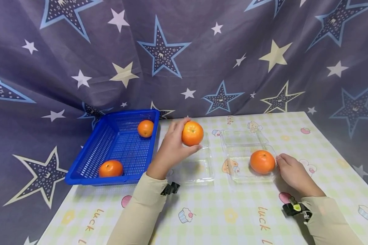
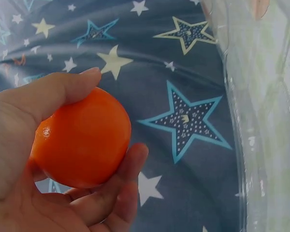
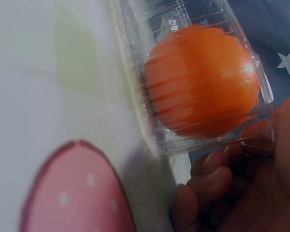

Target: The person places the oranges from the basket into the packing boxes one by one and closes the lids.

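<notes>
Left hand [image 1: 171, 144] raised over clear tray [image 1: 199, 170], grip holding orange [image 1: 192, 133]; right hand [image 1: 291, 172] fingers curled against second tray [image 1: 248, 170] edge.

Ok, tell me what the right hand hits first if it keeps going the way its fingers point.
The right hand points left at the clear container beside it. It would meet that container's wall first, with the orange just inside; the right wrist view suggests the fingers already touch it.

head looks down — wrist views close on oranges [image 1: 192, 133]
</notes>
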### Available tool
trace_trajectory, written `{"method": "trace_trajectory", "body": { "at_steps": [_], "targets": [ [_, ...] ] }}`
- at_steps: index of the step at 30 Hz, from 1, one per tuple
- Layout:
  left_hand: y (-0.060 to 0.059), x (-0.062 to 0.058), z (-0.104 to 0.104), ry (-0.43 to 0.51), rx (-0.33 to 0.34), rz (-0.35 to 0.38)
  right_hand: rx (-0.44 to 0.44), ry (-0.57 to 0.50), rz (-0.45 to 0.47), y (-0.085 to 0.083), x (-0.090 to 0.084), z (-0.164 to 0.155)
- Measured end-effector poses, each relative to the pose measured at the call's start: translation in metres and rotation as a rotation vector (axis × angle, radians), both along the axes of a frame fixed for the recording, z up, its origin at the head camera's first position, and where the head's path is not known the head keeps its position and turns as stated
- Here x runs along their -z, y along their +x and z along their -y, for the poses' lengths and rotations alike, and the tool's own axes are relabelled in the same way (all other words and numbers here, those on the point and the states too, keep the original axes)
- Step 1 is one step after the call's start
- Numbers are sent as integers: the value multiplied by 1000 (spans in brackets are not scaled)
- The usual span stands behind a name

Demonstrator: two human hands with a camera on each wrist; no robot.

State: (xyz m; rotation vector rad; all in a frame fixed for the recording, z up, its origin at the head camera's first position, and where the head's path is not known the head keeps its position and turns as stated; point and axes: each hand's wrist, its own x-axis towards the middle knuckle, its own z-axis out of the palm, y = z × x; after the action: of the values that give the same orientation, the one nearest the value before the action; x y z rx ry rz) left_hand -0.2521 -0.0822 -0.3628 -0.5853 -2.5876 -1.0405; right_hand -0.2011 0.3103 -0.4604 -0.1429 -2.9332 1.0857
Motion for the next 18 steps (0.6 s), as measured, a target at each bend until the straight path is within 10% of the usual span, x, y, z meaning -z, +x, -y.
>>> {"method": "trace_trajectory", "body": {
  "at_steps": [18],
  "targets": [
    [9,18,-30,-51,-16,19,-1,5,12,2,-1,1]
  ]
}}
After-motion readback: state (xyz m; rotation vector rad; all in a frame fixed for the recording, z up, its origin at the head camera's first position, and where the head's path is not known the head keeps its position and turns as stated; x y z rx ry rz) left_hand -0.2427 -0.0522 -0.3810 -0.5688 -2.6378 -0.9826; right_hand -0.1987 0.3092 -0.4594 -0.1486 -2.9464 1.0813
